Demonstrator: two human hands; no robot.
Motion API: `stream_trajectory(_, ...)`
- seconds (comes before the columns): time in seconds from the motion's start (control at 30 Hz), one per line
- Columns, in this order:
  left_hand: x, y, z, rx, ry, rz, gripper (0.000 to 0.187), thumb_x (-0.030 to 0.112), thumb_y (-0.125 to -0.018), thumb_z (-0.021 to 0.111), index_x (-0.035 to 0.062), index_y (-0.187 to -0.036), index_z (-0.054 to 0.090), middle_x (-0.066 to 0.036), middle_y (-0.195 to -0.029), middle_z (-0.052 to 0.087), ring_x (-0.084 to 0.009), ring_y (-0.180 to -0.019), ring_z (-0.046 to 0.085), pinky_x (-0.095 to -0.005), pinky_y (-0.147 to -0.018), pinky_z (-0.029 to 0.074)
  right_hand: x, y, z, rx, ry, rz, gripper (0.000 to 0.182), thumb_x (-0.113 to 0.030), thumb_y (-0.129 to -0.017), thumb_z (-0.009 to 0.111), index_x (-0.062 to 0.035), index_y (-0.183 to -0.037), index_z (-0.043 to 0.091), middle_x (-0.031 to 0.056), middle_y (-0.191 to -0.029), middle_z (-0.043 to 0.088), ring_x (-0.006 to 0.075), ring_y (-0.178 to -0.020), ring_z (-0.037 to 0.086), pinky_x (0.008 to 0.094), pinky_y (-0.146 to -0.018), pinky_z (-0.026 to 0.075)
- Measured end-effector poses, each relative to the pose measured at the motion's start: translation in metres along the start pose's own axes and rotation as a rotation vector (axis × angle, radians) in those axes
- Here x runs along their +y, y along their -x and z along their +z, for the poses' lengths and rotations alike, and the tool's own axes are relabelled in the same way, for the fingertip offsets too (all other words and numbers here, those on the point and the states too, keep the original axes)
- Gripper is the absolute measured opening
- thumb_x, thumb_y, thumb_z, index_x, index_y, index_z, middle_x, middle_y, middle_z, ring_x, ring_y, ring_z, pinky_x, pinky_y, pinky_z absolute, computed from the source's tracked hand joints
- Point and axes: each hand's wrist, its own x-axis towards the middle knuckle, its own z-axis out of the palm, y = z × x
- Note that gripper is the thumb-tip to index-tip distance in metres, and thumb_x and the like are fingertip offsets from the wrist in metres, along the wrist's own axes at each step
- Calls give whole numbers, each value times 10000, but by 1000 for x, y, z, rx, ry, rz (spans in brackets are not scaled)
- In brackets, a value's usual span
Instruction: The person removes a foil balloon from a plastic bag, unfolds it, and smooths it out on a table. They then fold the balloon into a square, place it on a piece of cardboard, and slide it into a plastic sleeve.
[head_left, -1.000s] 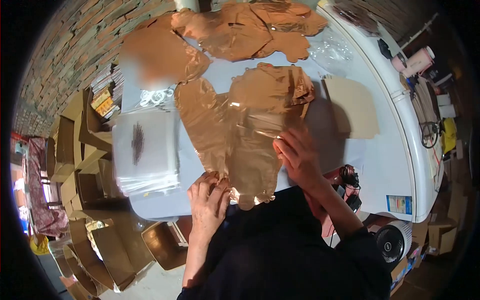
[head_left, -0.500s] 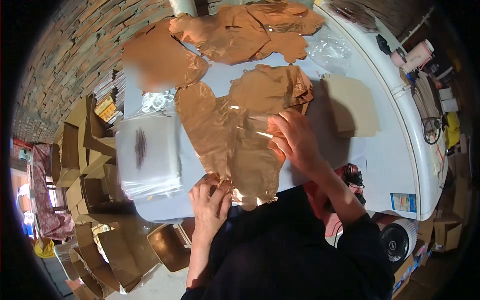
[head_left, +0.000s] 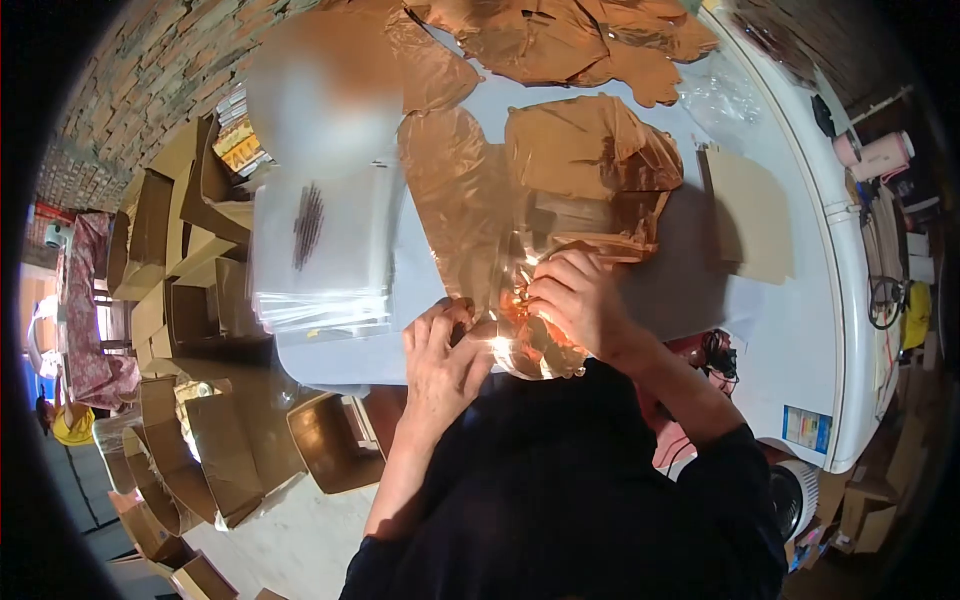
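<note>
A flat, copper-coloured foil balloon [head_left: 455, 200] lies spread on the table in front of me, its near end reaching my body. My left hand [head_left: 440, 350] pinches the foil's lower left edge between thumb and fingers. My right hand [head_left: 580, 305] is closed on the near right part, where the foil is crumpled and shiny. The right fingertips are partly hidden by the folds. Beyond my hands, the balloon's upper right part [head_left: 575, 135] is folded over in layers.
More copper foil balloons [head_left: 540, 45] lie at the table's far side. A stack of clear plastic bags [head_left: 345, 230] is on the left and beige card sheets [head_left: 755, 220] on the right. Open cardboard boxes [head_left: 240, 440] stand left of the table [head_left: 340, 360]; a fan [head_left: 790, 495] is at lower right.
My right hand has drawn toward my body, and the near foil has bunched up under it. My left hand still pinches the edge. The whole view has shifted a little.
</note>
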Motion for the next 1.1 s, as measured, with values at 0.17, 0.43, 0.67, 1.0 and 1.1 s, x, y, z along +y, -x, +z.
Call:
stream_trajectory(0.17, 2, -1, -1, 14, 13, -2, 297, 113, -828, 808, 135, -1123, 783, -76, -1263, 628, -308, -1246, 547, -456, -1013, 401, 34, -4, -22, 207, -129, 4, 92, -56, -909, 693, -81, -992, 725, 74, -1009, 714, 296, -998, 688, 421, -890, 540)
stream_trajectory(0.43, 3, -3, -1, 10, 3, -1, 308, 106, -819, 811, 126, -1125, 782, -96, -1273, 634, -324, -1239, 559, -466, -1023, 408, 84, -11, -134, 524, -532, 623, 170, -123, -1074, 624, -13, -1186, 688, 21, -895, 648, 95, -797, 626, 235, -671, 486)
stream_trajectory(0.67, 3, -3, -1, 6, -2, -3, 328, 98, -810, 812, 114, -1135, 777, -98, -1277, 633, -321, -1241, 556, -456, -1029, 403, 68, -20, -152, 567, -792, 707, 177, -152, -1073, 641, -16, -1176, 684, -17, -838, 635, 34, -616, 522, 208, -523, 365)
stream_trajectory(1.0, 1, -1, 0, 13, 15, -8, 272, 111, -829, 791, 126, -1101, 788, -85, -1275, 639, -301, -1256, 560, -447, -1026, 398, -2, -6, -44, 206, -160, 64, 210, -19, -889, 755, -51, -1094, 721, 87, -1080, 728, 295, -1026, 683, 407, -903, 544)
stream_trajectory(1.1, 1, -2, -2, 5, 25, -11, 302, 122, -836, 791, 115, -1138, 776, -83, -1288, 643, -300, -1270, 558, -443, -1038, 392, -8, 3, -19, 133, -10, 21, 258, -18, -865, 754, -53, -1117, 715, 76, -1131, 721, 322, -1116, 650, 455, -973, 516)
